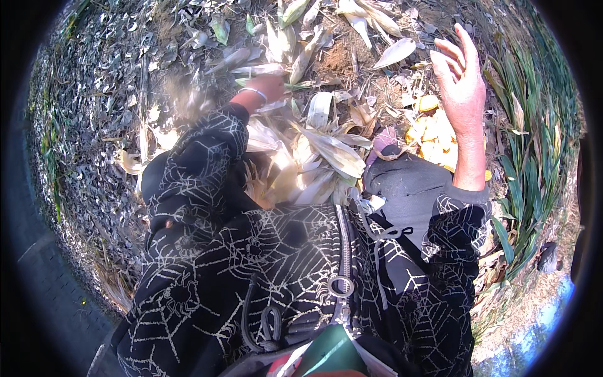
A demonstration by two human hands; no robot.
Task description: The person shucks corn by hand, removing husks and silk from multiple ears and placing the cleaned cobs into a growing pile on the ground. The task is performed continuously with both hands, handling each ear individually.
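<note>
My left hand (267,88), with a pale band at the wrist, is down among dry corn husks (258,69) on the ground. Its fingers are blurred and partly hidden, so whether they grip a husk cannot be told. A thin green leaf strip (297,87) shows just beside it. My right hand (461,80) is raised with fingers apart and nothing in it. Close by, partly behind that wrist, lies a sunlit heap of husked yellow corn cobs (431,134).
Loose husks (330,151) are piled between my legs. More husks (372,19) lie farther ahead. Cut green corn stalks (532,141) line the right side. Dry leaf litter (103,118) covers the ground to the left. A shoe (549,257) is at the far right.
</note>
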